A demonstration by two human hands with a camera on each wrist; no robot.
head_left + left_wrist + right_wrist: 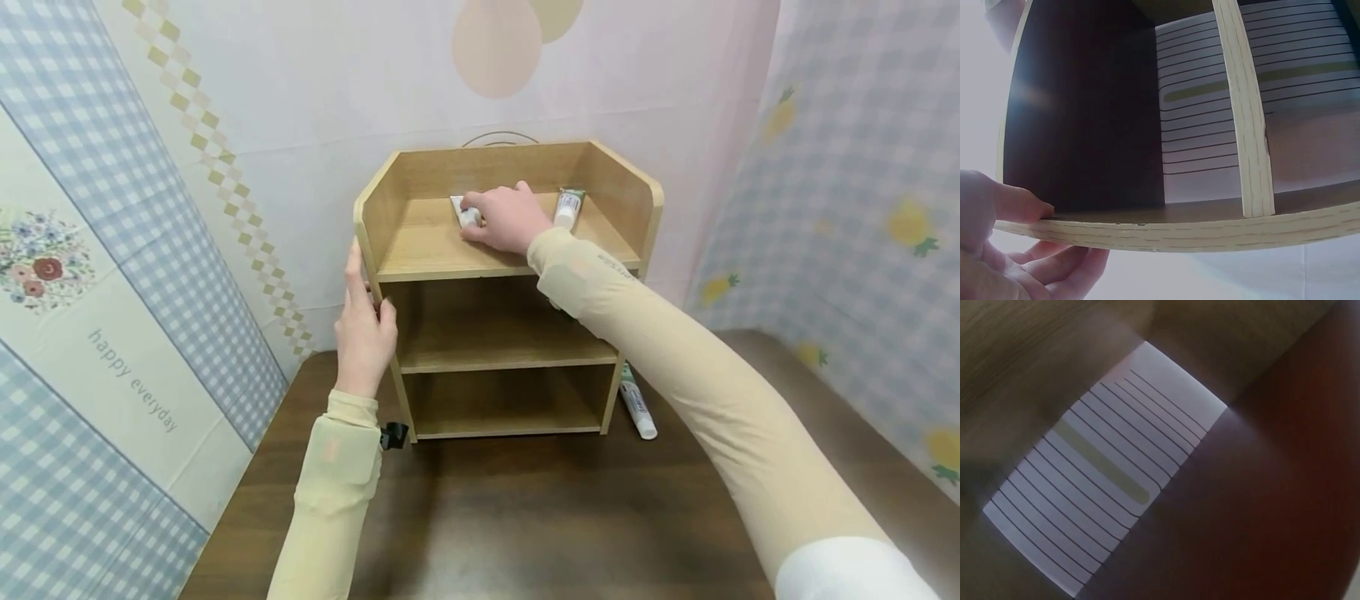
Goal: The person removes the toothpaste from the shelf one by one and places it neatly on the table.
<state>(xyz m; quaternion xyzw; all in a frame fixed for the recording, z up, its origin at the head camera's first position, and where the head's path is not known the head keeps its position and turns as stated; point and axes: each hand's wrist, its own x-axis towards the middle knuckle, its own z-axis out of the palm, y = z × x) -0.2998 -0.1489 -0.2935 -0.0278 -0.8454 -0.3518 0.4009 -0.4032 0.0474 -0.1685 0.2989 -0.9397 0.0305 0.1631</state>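
A small wooden shelf unit (510, 367) with a walled top and two compartments below stands on the table. My left hand (365, 333) grips its left side panel near the top. In the left wrist view the thumb of that left hand (1016, 231) lies on the inner face of the panel edge (1147, 234), the fingers on the outer face. On the top shelf my right hand (510, 218) pinches a white tube (468, 213) between thumb and fingers, hiding part of it. Another white tube with a green end (569, 207) lies right of that hand, near the right wall.
A third white and green tube (637, 407) lies on the brown table (525, 517) by the unit's right foot, partly behind the right arm. Patterned cloth (315, 100) hangs behind and at both sides. The right wrist view shows a striped panel (1104, 469) beyond dark shelf boards.
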